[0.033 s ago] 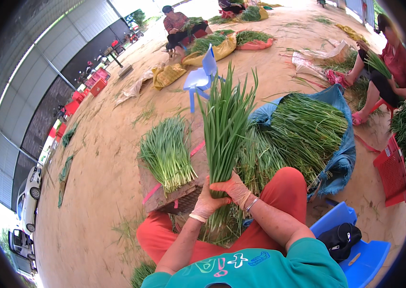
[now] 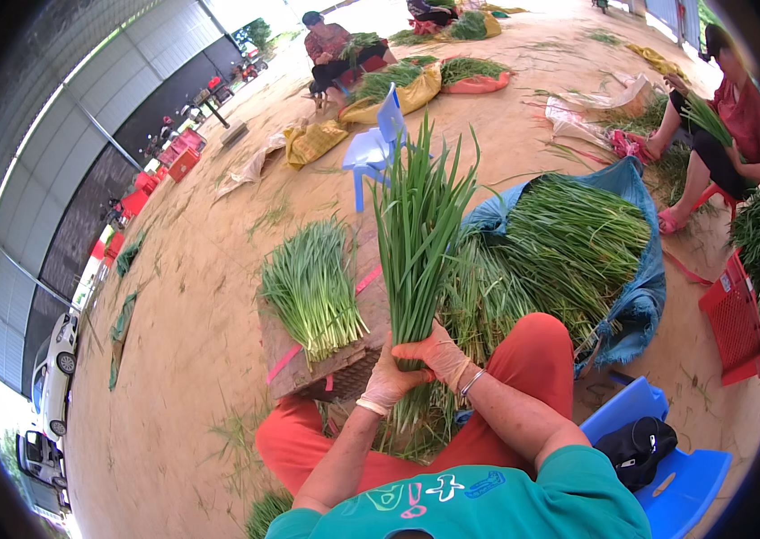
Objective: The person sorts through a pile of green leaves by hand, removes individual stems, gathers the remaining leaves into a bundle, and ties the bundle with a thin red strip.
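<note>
An upright bunch of garlic chives (image 2: 416, 234) stands between my hands, its leaf tips fanning out at the top. My left hand (image 2: 389, 377) and my right hand (image 2: 435, 352), both in thin gloves, are wrapped round its lower part. The cut ends hang below them between my knees. To the left, a tidy pile of chives (image 2: 312, 292) lies on a worn wooden board (image 2: 366, 260) with a pink strap (image 2: 284, 362) under it. On the right a large heap of chives (image 2: 568, 238) fills an opened blue sack (image 2: 645, 260), spilling toward my leg.
Ahead stands a small blue chair (image 2: 371, 148). Beside me at right, another blue chair (image 2: 690, 476) holds a black bag (image 2: 638, 446). A red crate (image 2: 735, 319) is farther right. A person (image 2: 739, 126) sits nearby with chives; another person (image 2: 335, 45) sits farther back.
</note>
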Tool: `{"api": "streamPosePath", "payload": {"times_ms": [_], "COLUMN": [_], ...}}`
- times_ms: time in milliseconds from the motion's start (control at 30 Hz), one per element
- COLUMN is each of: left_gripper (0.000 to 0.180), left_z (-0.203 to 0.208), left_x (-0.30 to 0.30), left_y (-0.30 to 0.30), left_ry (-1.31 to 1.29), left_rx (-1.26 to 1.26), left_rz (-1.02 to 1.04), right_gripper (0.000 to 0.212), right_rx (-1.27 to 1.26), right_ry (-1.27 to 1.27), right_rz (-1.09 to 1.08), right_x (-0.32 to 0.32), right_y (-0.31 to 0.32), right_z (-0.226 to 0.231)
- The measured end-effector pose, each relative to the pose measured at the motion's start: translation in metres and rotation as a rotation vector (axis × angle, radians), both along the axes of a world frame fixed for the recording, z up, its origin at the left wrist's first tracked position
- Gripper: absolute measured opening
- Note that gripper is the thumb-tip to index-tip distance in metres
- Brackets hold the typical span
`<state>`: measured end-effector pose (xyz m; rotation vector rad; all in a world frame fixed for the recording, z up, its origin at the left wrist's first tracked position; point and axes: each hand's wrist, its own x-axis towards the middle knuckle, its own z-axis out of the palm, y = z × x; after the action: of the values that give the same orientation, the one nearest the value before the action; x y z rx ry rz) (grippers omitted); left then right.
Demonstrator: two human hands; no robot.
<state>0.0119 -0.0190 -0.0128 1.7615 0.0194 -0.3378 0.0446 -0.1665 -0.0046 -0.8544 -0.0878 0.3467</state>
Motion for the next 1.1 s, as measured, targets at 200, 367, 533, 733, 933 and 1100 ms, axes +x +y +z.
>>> {"api": "streamPosePath", "payload": {"times_ms": [200, 367, 533, 733, 933, 1100], "left_gripper": [0.043, 0.039, 0.066, 0.078, 0.057, 0.036], "left_z": [0.011, -0.006, 0.006, 0.009, -0.021, 0.001], "left_x": [-0.013, -0.022, -0.027, -0.029, -0.039, -0.048], "left_y": [0.0, 0.029, 0.025, -0.001, 0.001, 0.014], "left_ry": [0.132, 0.254, 0.102, 0.085, 0.038, 0.169], "left_rx": [-0.199, -0.659, -0.569, -0.215, -0.32, -0.712], "left_rz": [0.031, 0.243, 0.17, 0.182, 0.297, 0.423], "right_gripper": [0.051, 0.049, 0.051, 0.057, 0.051, 0.044], "right_rx": [0.017, 0.14, 0.12, 0.062, 0.112, 0.147], "right_ry": [-0.016, 0.141, 0.158, 0.135, 0.263, 0.239], "right_rz": [0.124, 0.215, 0.171, 0.15, 0.354, 0.427], "right_x": [0.001, -0.001, -0.003, -0.009, -0.001, -0.004], "right_y": [-0.011, -0.004, 0.005, 0.013, 0.006, 0.01], "right_z": [-0.01, -0.015, -0.013, -0.021, -0.025, -0.016]}}
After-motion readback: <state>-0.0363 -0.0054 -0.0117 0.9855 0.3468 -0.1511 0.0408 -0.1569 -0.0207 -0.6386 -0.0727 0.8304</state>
